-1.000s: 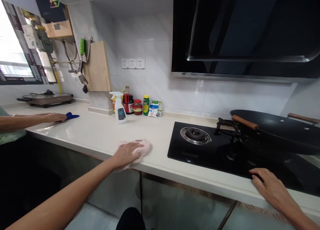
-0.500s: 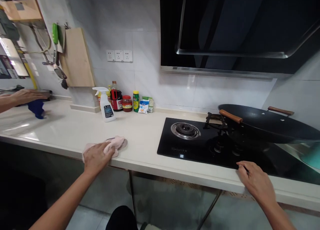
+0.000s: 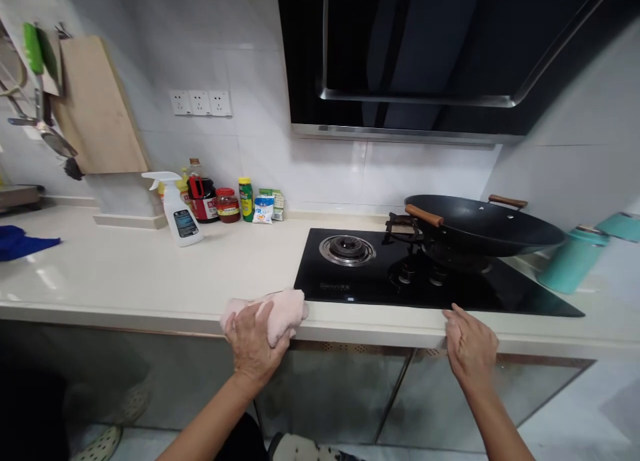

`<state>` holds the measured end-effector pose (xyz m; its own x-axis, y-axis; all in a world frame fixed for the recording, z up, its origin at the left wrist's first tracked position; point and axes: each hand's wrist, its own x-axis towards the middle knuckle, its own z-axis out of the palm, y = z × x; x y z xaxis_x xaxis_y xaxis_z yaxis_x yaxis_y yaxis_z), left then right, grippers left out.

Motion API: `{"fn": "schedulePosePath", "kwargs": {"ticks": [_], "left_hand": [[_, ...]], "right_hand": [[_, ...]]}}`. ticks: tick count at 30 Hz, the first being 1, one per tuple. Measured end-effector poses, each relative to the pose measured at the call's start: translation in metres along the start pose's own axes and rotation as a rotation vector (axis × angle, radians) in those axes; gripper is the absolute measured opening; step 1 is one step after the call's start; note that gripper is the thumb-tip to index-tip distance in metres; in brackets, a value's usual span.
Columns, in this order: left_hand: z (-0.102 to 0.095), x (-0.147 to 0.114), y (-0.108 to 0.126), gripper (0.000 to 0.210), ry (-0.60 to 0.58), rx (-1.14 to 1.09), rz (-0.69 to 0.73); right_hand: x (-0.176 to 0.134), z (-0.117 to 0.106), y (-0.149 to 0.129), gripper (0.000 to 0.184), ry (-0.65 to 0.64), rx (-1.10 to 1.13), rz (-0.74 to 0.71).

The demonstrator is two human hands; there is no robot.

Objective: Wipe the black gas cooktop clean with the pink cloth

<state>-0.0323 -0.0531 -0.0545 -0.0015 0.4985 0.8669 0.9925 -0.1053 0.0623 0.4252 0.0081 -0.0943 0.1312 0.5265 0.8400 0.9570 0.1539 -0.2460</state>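
Note:
My left hand (image 3: 255,341) presses a folded pale pink cloth (image 3: 285,311) onto the front edge of the white counter (image 3: 125,294), just left of the stove's near corner. Its fingers are bent over the cloth, and part of the cloth is under the palm. My right hand (image 3: 470,344) rests at the counter's front edge, beside the black glass gas stove (image 3: 365,291). Those fingers are curled together, with nothing visible in them. A white spray bottle (image 3: 180,214) stands upright farther back on the left.
A large wok (image 3: 490,227) with wooden handles sits on the right burner, beside a teal flask (image 3: 573,261). Seasoning jars (image 3: 228,205) line the wall. A blue cloth (image 3: 25,243) lies at far left. The range hood (image 3: 400,61) hangs above; a cutting board (image 3: 97,107) hangs left.
My left hand has slid the pink cloth right along the counter edge towards the stove. The view has turned right. Another person's hand at the far left has left the view.

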Motion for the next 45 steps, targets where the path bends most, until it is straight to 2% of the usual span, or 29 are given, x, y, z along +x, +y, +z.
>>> {"fn": "schedulePosePath", "kwargs": {"ticks": [3,6,10,13,15,18,22,25,28,31,34,36,38,41,45], "left_hand": [[0.006,-0.005,0.039,0.054,-0.035,-0.049,0.035],[0.018,-0.012,0.089,0.064,-0.065,-0.172,0.098],[0.036,-0.02,0.159,0.081,-0.085,-0.28,0.292],[0.05,-0.02,0.194,0.07,-0.076,-0.275,0.445],[0.058,-0.018,0.203,0.056,-0.018,-0.279,0.48],[0.065,-0.011,0.194,0.044,0.049,-0.284,0.488],[0.057,-0.005,0.15,0.047,-0.033,-0.239,0.558],[0.041,-0.006,0.095,0.055,-0.119,-0.179,0.516],[0.021,-0.006,0.027,0.058,-0.186,-0.103,0.441],[0.001,-0.004,-0.036,0.058,-0.256,0.015,0.417],[-0.01,0.001,-0.067,0.057,-0.295,0.092,0.375],[-0.012,0.005,-0.065,0.056,-0.298,0.121,0.335],[-0.009,0.007,-0.048,0.056,-0.293,0.151,0.285],[-0.002,0.009,-0.008,0.056,-0.297,0.169,0.24],[0.009,0.01,0.061,0.059,-0.344,0.117,0.289]], "right_hand": [[0.002,0.004,-0.006,0.04,0.117,-0.007,0.014],[0.004,0.008,-0.009,0.038,0.203,0.004,-0.017],[0.004,0.009,-0.008,0.036,0.254,0.022,-0.059],[0.003,0.009,-0.005,0.036,0.251,0.031,-0.078],[0.002,0.009,-0.003,0.036,0.239,0.033,-0.09],[0.001,0.009,-0.001,0.035,0.223,0.042,-0.093],[0.0,0.005,0.001,0.033,0.165,0.062,-0.098],[-0.001,0.0,0.003,0.032,0.112,0.086,-0.109],[-0.002,-0.003,0.006,0.031,0.059,0.115,-0.13],[-0.002,-0.004,0.006,0.03,0.061,0.132,-0.122],[-0.002,-0.002,0.001,0.03,0.094,0.145,-0.101],[-0.002,-0.001,-0.004,0.029,0.126,0.146,-0.077],[-0.001,0.001,-0.008,0.028,0.158,0.147,-0.055],[0.0,0.002,-0.011,0.028,0.189,0.157,-0.039],[0.0,0.002,-0.01,0.029,0.184,0.16,-0.029]]}}
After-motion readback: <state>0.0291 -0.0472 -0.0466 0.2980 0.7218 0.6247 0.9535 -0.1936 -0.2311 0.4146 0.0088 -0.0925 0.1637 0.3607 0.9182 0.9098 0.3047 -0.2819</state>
